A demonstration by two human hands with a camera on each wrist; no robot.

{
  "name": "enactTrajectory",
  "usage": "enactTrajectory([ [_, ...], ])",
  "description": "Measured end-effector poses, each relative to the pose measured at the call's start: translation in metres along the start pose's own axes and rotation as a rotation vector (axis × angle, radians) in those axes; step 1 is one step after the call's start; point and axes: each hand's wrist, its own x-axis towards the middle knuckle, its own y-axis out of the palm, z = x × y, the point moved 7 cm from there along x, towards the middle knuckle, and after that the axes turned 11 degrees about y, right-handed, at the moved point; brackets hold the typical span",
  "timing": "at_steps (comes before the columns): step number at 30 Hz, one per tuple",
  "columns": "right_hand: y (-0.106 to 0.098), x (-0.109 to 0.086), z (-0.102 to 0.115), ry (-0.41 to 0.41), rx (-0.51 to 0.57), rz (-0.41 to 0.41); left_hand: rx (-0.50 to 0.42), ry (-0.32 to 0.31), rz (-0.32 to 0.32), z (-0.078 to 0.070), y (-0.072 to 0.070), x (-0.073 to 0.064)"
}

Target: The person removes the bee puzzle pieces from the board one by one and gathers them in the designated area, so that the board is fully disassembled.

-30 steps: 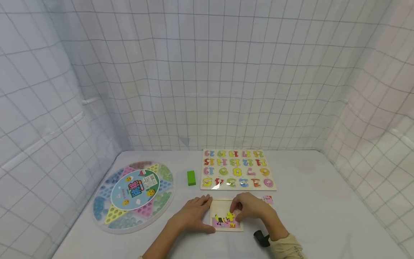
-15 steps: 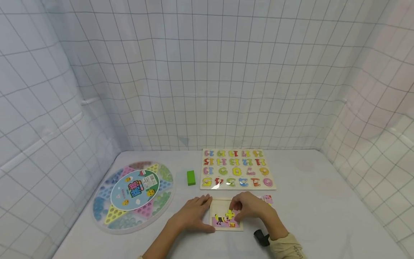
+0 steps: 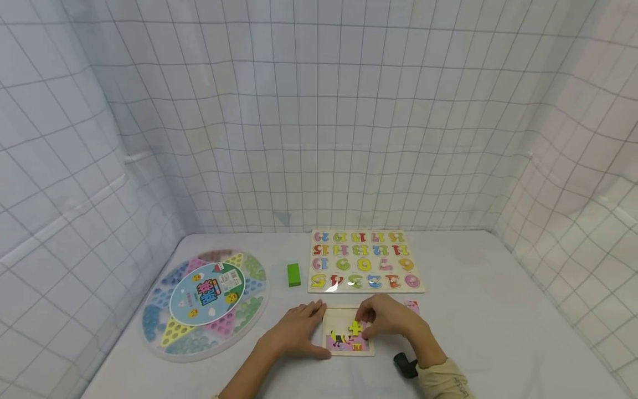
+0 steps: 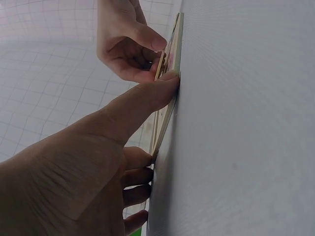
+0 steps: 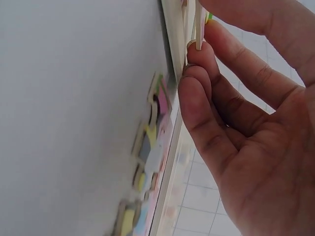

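A small wooden jigsaw tray (image 3: 341, 314) lies near the table's front, with a bee picture on the pieces (image 3: 340, 339) in its lower part. My left hand (image 3: 295, 332) spans the tray's left side, thumb at the near corner and fingers spread along to the far corner. Between thumb and fingers, my right hand (image 3: 386, 317) pinches a yellow jigsaw piece (image 3: 355, 328) over the tray's right half. The right wrist view shows the held piece (image 5: 199, 29) edge-on. Beside the tray, several loose jigsaw pieces (image 5: 147, 140) lie on the table, mostly behind the right hand in the head view.
Behind the tray is a number puzzle board (image 3: 365, 280). A green block (image 3: 294, 275) stands to its left. Farther left lies a round board game (image 3: 206, 293) with coloured compartments and a star pattern. A black object (image 3: 406, 366) sits by the right wrist.
The yellow piece has turned and shifted slightly away from me in my right hand's fingers. My right hand has edged a little over the loose pieces. The left hand stays put.
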Motion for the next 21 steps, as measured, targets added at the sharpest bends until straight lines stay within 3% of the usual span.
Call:
enactTrajectory([
  [9,-0.019,-0.017,-0.019,0.040,-0.004,-0.047,0.004,0.005,-0.006,0.000,0.000,0.000],
  [21,-0.044,-0.043,-0.060,0.101,-0.012,-0.091,0.004,0.006,-0.002,0.005,0.004,0.002],
])
